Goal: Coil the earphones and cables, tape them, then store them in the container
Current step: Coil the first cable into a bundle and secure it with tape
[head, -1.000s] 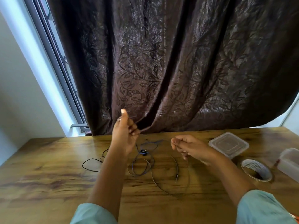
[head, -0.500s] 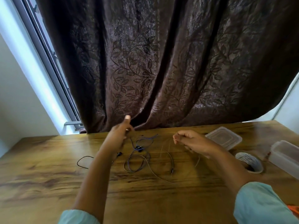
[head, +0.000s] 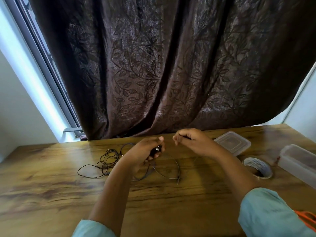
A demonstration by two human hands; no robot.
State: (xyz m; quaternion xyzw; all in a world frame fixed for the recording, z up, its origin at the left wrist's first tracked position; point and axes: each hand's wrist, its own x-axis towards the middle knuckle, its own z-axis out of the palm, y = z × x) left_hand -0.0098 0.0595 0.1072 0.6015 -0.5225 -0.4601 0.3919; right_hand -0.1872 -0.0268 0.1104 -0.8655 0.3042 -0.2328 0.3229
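Over a grained wooden surface [head: 171, 211], the left hand [head: 145, 151] is closed around a small dark, glossy piece, probably an earbud or inline control, though blur makes that hard to confirm. The right hand [head: 193, 141] hovers just beside it with fingers curled and pinched together; a thin cord seems to run from it, but the view does not show clearly whether anything sits in that grip. A grey cable [head: 167, 168] lies under the hands in a loose open loop, its plug end resting on the wood near the middle. To the left, apart from it, a thin black cable [head: 106, 161] sits in a tangled heap with one long loop trailing outward. Both look light, limp and springy, likely to uncoil unless pinned, so each is best held at the plug or bud end and wound over the fingers, with the finished coil pinched where the strands cross. The thin wire could kink or snag if tugged through the tangle. On the right are a flat translucent plastic lid [head: 232, 144], a roll of tape [head: 258, 167] lying flat, and a frosted, rounded container [head: 299, 161] at the edge. An orange object, possibly scissors [head: 306, 219], shows at the bottom corner. Nothing is coiled yet.
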